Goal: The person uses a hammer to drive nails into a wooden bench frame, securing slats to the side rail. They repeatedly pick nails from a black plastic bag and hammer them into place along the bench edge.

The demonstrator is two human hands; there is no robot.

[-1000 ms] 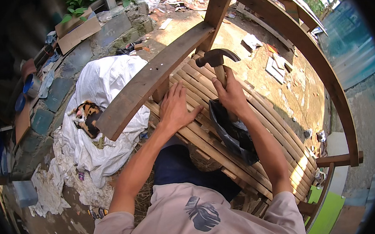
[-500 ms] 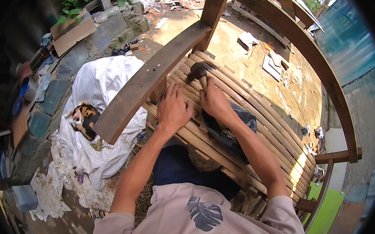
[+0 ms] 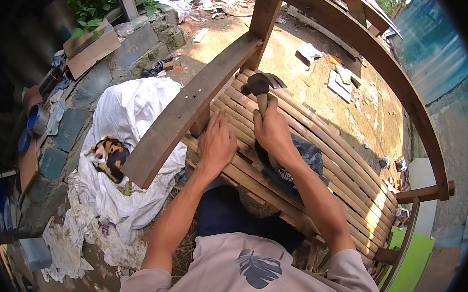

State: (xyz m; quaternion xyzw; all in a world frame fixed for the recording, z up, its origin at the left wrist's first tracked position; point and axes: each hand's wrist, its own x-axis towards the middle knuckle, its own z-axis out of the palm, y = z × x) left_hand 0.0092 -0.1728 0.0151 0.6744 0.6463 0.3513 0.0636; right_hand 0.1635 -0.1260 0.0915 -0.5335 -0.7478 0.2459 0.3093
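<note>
A claw hammer [image 3: 258, 84] with a dark metal head and pale wooden handle is gripped in my right hand [image 3: 274, 132]. Its head is over the far end of the seat's bamboo slats [image 3: 328, 139], close to the armrest post. My left hand [image 3: 216, 143] lies fairly flat on the slats beside that post, its fingers stretched forward; whatever is under the fingertips is hidden. Above and to the left of this hand slants a brown wooden armrest [image 3: 190, 100]. A black plastic bag [image 3: 306, 157] rests on the slats, partly covered by my right forearm.
A curved wooden rail [image 3: 389, 43] arches over the right side. A calico cat [image 3: 110, 157] lies curled on a white sheet [image 3: 133, 107] at left. Behind it are a block wall [image 3: 70, 127] and a cardboard box [image 3: 93, 54]. Scraps [image 3: 340, 84] litter the ground beyond the bench.
My right hand has lifted the hammer a little and moved it right and farther away, with its head turned. My left hand stays by the armrest post.
</note>
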